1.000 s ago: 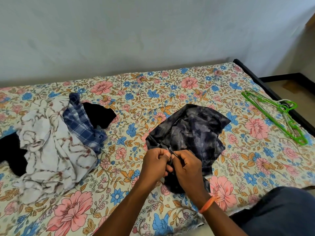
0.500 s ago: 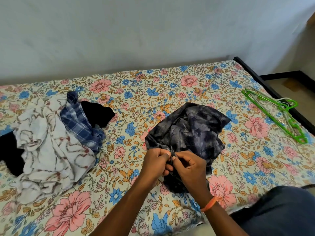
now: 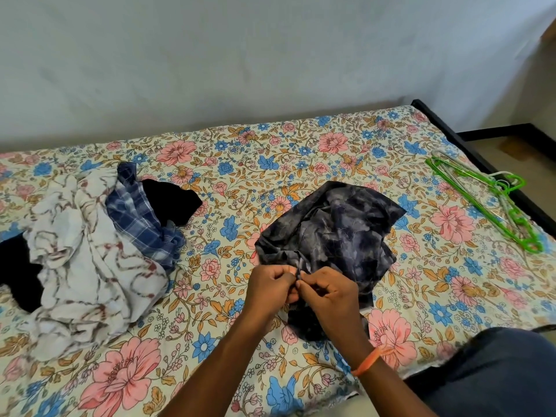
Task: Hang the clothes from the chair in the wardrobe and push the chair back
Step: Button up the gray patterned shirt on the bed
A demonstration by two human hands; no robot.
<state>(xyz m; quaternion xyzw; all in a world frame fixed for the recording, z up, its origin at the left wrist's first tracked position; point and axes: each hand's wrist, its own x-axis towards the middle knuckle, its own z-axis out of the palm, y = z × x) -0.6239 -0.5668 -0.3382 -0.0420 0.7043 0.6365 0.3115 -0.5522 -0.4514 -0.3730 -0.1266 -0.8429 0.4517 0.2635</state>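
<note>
Pinching dark shirt (image 3: 331,233), both hands' fingers (image 3: 288,273); clothes pile (image 3: 90,254) left, hangers (image 3: 493,203) right.

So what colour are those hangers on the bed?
Bright green hangers, seen in the head view.

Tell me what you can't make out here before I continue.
- Head view: what both hands pinch on the dark patterned garment; left hand and right hand cover it.
- Black garment: mostly buried under the white and plaid clothes.
- Green hangers: overlapping, count unclear.
- Chair and wardrobe: outside the frame.
</note>
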